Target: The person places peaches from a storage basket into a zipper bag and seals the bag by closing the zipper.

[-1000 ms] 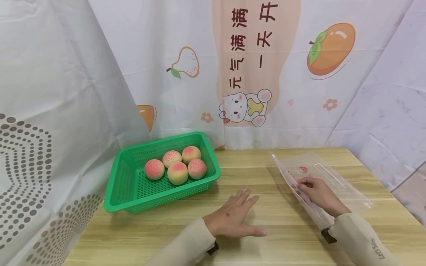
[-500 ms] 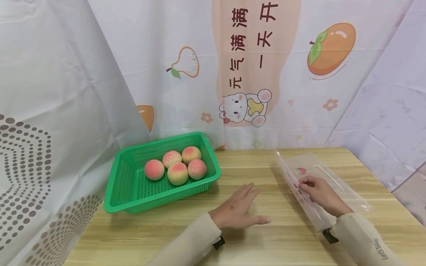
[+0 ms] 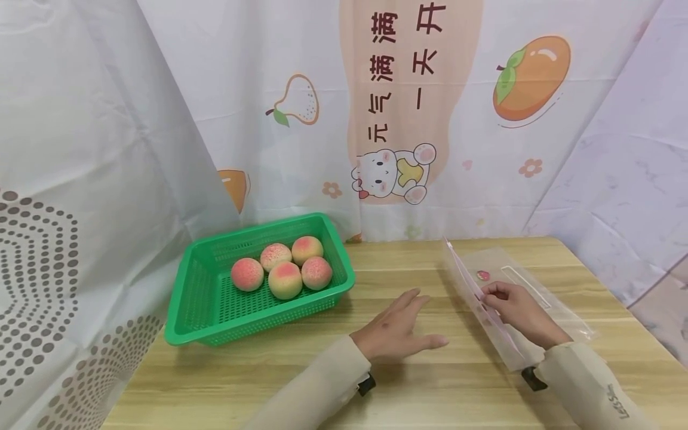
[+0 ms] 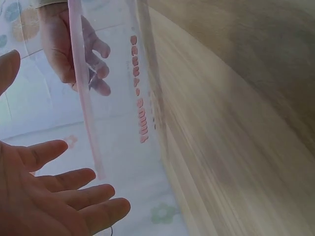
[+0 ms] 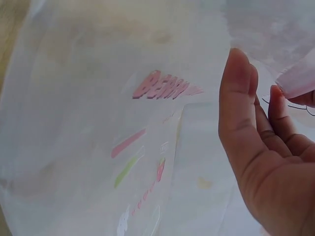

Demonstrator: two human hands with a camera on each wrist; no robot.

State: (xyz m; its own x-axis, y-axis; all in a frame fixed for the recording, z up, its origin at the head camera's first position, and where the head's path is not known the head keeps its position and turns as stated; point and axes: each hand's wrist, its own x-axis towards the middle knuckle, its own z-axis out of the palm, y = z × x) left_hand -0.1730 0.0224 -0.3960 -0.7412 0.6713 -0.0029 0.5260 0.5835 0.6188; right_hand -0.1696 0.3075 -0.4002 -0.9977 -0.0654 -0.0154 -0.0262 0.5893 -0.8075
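A clear zip bag (image 3: 500, 340) with a pink top strip and red printed lettering lies on the right of the wooden table, its near layer lifted. My right hand (image 3: 518, 310) pinches the pink strip near its middle; in the right wrist view, thumb and index finger (image 5: 276, 105) meet at the strip. To the left of the bag, my left hand (image 3: 395, 328) hovers above the table with fingers spread, holding nothing. In the left wrist view its fingertips (image 4: 115, 209) appear close to the bag's strip (image 4: 81, 73); the head view shows a gap between them.
A green plastic basket (image 3: 258, 325) stands at the left back of the table (image 3: 430, 394). Several peaches (image 3: 285, 280) sit inside it. A printed white curtain (image 3: 301, 179) hangs right behind the table's back edge.
My left hand has moved rightward and slightly away from me, nearer the bag. My right hand keeps its pinch on the strip, and the lifted layer stands a little more upright.
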